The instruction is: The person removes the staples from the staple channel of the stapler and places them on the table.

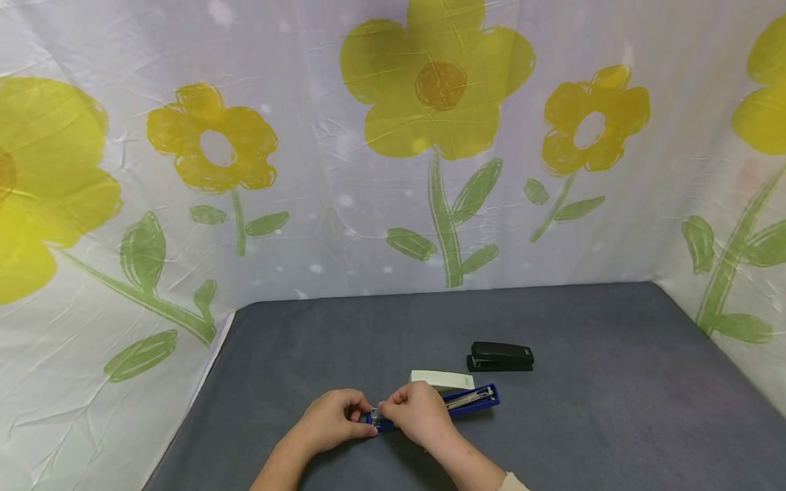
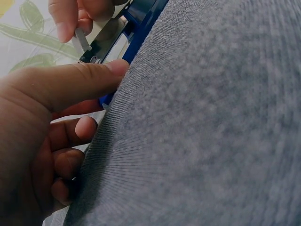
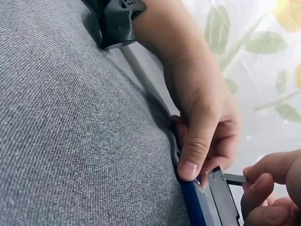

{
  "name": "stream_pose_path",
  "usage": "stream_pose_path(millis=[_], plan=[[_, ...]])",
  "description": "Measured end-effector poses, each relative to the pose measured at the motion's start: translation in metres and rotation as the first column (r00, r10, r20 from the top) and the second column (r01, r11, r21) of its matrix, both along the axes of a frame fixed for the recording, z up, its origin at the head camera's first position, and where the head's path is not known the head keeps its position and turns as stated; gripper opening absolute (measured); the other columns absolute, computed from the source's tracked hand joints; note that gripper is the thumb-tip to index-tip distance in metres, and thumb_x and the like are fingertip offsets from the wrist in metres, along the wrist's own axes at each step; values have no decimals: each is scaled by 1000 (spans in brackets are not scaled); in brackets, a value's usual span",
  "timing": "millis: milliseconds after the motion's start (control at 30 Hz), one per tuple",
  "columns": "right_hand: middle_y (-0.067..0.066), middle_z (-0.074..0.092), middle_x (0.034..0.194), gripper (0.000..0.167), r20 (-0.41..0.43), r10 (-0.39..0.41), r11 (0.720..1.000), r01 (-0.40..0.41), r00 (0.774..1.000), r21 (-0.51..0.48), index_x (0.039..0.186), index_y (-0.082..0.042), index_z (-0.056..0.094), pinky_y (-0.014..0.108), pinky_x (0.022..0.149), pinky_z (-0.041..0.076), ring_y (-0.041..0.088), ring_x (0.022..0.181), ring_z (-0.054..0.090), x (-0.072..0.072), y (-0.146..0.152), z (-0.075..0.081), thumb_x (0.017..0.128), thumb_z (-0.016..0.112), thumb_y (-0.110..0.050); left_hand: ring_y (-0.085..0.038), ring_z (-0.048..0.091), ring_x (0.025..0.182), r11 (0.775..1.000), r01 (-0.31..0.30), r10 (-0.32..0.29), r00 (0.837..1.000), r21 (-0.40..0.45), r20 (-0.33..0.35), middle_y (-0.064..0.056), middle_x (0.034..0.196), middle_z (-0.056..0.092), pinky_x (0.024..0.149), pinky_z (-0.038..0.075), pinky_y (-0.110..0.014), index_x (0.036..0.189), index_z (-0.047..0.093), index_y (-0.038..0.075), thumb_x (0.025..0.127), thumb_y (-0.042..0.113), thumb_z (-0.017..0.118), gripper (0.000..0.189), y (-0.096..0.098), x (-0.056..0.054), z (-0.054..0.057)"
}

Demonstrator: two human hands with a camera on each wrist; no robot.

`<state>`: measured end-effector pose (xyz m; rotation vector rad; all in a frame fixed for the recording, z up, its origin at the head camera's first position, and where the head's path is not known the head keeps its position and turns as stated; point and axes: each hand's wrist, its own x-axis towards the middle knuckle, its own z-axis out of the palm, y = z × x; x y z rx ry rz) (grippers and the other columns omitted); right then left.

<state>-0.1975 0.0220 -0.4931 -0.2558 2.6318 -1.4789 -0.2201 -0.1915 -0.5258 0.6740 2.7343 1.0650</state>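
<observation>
A blue stapler (image 1: pixel 473 399) lies opened out on the grey tabletop, its metal insides showing. My left hand (image 1: pixel 332 422) holds its left end, thumb on the near side and fingers round the far side. Between thumb and fingertips my right hand (image 1: pixel 417 413) pinches a short grey strip of staples (image 2: pixel 82 40). In the right wrist view one end of that strip (image 3: pixel 234 179) meets the metal magazine (image 3: pixel 223 195) of the stapler. From the head, the right hand covers the stapler's middle and the strip.
Just behind the stapler lies a small off-white box (image 1: pixel 442 379). Farther back and to the right is a black stapler (image 1: pixel 501 356). A flower-printed curtain (image 1: pixel 324 204) hangs along the back and sides of the grey table (image 1: pixel 608 412).
</observation>
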Motion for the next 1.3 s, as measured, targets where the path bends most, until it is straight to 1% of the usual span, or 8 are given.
stream_pose_path(millis=[233, 433, 533, 667, 900, 1033, 1133, 1300], plan=[[-10, 55, 52, 17, 0, -17, 999, 17, 1000, -29, 67, -9, 75, 26, 45, 35, 8, 48, 47, -3, -1, 0, 81, 74, -19, -3, 48, 56, 1000, 0, 0, 1000, 4, -8, 15, 68, 54, 60, 44, -27, 88, 71, 27, 80, 36, 89, 21, 0, -1, -2], [-8, 56, 56, 15, 24, -39, 997, 40, 999, -73, 69, -10, 74, 26, 47, 36, 9, 51, 48, -2, 3, 2, 81, 75, -18, -4, 47, 56, 1000, 3, -2, 1000, 2, -6, 15, 69, 53, 59, 42, -26, 88, 72, 27, 80, 36, 89, 21, 0, -1, -1], [-7, 56, 57, 14, 35, -40, 994, 43, 999, -99, 71, -8, 75, 26, 48, 36, 9, 52, 48, 0, 7, 5, 82, 75, -18, -4, 47, 56, 1000, -3, 4, 1000, 3, -6, 15, 69, 53, 59, 41, -26, 87, 72, 27, 79, 36, 90, 22, 0, -1, -1], [-6, 55, 58, 15, 37, -29, 988, 34, 999, -154, 75, -2, 75, 26, 49, 34, 9, 53, 46, 4, 11, 10, 82, 74, -15, -4, 47, 56, 1000, -6, 6, 1000, 8, -2, 14, 68, 53, 59, 41, -27, 87, 71, 27, 79, 36, 90, 22, 0, -1, -1], [-6, 52, 58, 20, 85, 0, 969, 21, 996, -246, 79, 6, 73, 25, 51, 31, 10, 55, 43, 10, 16, 14, 85, 75, -13, -4, 47, 56, 1000, -1, 1, 1000, 10, -2, 14, 68, 53, 58, 40, -26, 86, 71, 26, 79, 35, 90, 22, 1, -1, 0], [-6, 51, 60, 17, 126, 18, 961, 17, 992, -275, 80, 4, 74, 24, 50, 32, 9, 56, 42, 17, 18, 14, 86, 75, -12, -3, 46, 56, 1000, 4, -4, 1000, 19, -6, 14, 68, 53, 58, 39, -25, 86, 71, 26, 79, 35, 90, 22, 1, -1, 0], [-6, 51, 60, 13, 148, 44, 957, 1, 988, -291, 80, 1, 74, 24, 49, 31, 9, 55, 42, 23, 19, 14, 86, 75, -10, -2, 46, 56, 1000, 10, -10, 1000, 25, -24, 15, 67, 52, 57, 39, -25, 86, 72, 25, 79, 34, 90, 22, 1, -1, -1], [-7, 50, 58, 13, 133, 68, 958, -27, 989, -286, 79, 1, 74, 24, 49, 30, 8, 55, 42, 32, 19, 12, 85, 75, -10, -2, 46, 55, 1000, 2, -2, 1000, 15, -21, 15, 68, 52, 57, 40, -25, 88, 73, 26, 80, 31, 90, 20, 1, -1, -3]])
